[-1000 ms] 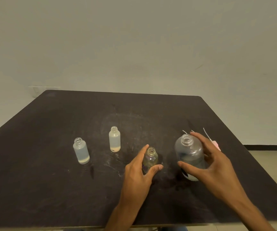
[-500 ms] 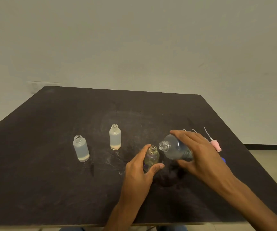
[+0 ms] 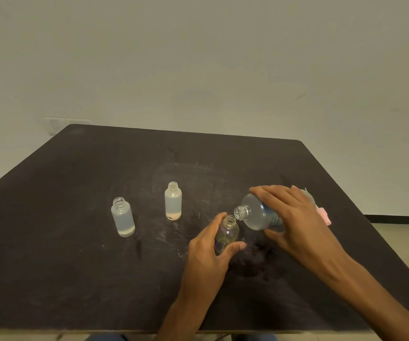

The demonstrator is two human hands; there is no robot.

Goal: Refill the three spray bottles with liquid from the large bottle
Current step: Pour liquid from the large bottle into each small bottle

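My right hand (image 3: 294,217) grips the large clear bottle (image 3: 257,215), tipped on its side with its open neck pointing left, just above and right of a small clear bottle's mouth. My left hand (image 3: 208,252) holds that small uncapped bottle (image 3: 226,236) upright on the table between thumb and fingers. Two more small frosted bottles stand uncapped to the left: one (image 3: 173,201) in the middle, one (image 3: 122,220) farther left, each with a little liquid at the bottom.
The dark table (image 3: 75,267) has a pale smudged patch around the bottles. A pink spray cap (image 3: 324,216) lies behind my right hand, partly hidden. A plain wall stands beyond the far edge, the floor drops off at right.
My right hand lifted the large bottle off the table and tipped it from upright to nearly horizontal, bringing its neck close to the small bottle. My left hand stayed on the small bottle.
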